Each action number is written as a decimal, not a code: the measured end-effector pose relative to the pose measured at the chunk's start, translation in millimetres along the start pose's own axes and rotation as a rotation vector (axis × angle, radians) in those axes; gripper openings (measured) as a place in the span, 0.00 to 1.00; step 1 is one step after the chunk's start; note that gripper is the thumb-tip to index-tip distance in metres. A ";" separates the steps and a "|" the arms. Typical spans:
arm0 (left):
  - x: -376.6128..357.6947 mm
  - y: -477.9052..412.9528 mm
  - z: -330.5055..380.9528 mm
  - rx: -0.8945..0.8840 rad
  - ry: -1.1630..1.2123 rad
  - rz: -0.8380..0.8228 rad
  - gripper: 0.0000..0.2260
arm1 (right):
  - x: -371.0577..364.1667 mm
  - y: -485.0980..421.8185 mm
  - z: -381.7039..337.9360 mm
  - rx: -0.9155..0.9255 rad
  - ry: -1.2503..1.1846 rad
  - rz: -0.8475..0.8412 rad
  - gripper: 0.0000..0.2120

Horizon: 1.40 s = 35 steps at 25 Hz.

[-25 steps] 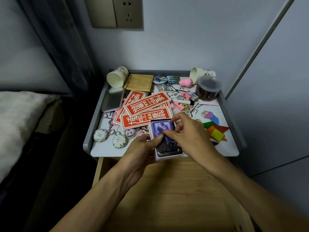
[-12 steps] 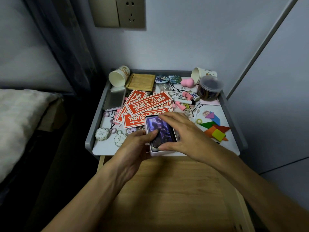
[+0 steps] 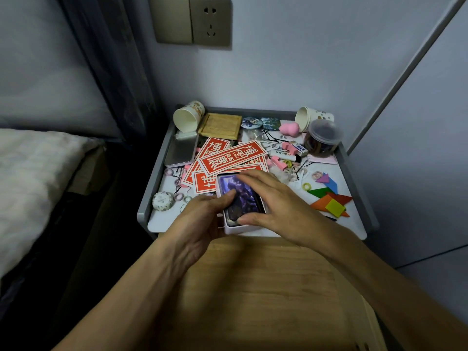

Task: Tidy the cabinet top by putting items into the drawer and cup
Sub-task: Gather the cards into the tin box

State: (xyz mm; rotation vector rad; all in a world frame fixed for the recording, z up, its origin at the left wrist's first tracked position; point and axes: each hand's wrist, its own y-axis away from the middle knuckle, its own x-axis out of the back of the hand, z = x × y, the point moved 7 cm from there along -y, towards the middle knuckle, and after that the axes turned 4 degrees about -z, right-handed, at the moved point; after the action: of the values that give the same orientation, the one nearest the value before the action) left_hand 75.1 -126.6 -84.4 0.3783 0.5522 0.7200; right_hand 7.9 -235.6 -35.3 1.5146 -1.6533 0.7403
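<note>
While left hand (image 3: pixel 202 219) grips box (image 3: pixel 243 230); red cards (image 3: pixel 233 158) behind; tangram (image 3: pixel 331 198) right

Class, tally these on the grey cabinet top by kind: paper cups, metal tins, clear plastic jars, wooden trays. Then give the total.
White paper cups lying on their sides: 2
Flat silver metal tin: 1
Clear round plastic jar: 1
Square wooden tray: 1
Total: 5
</note>
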 end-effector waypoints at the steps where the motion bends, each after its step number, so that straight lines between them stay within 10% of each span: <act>1: 4.4 1.1 2.8 -0.002 0.001 0.022 0.11 | -1.5 -4.1 -4.0 0.013 -0.003 0.000 0.38; 9: 93.0 12.1 45.9 -0.124 0.260 0.319 0.11 | 6.7 -99.3 -75.4 0.223 -0.085 0.060 0.19; 15: 137.0 31.9 75.1 -0.299 0.482 0.429 0.12 | -31.5 -186.6 -77.2 0.233 0.756 0.077 0.14; 20: 149.1 28.1 76.4 -0.277 0.523 0.433 0.13 | -43.8 -197.9 -78.5 0.218 0.846 0.066 0.10; 29: 135.5 24.3 71.6 -0.254 0.567 0.437 0.09 | -28.4 -187.9 -77.4 0.209 0.806 0.072 0.05; 35: 114.0 19.4 60.6 -0.196 0.455 0.397 0.10 | 53.2 -113.4 -75.3 0.000 0.146 0.289 0.06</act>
State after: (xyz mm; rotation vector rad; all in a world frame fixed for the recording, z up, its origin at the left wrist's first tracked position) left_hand 171.9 -40.9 -65.5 0.1368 0.8377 1.2480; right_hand 130.9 -217.0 41.5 1.2031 -1.7782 0.9800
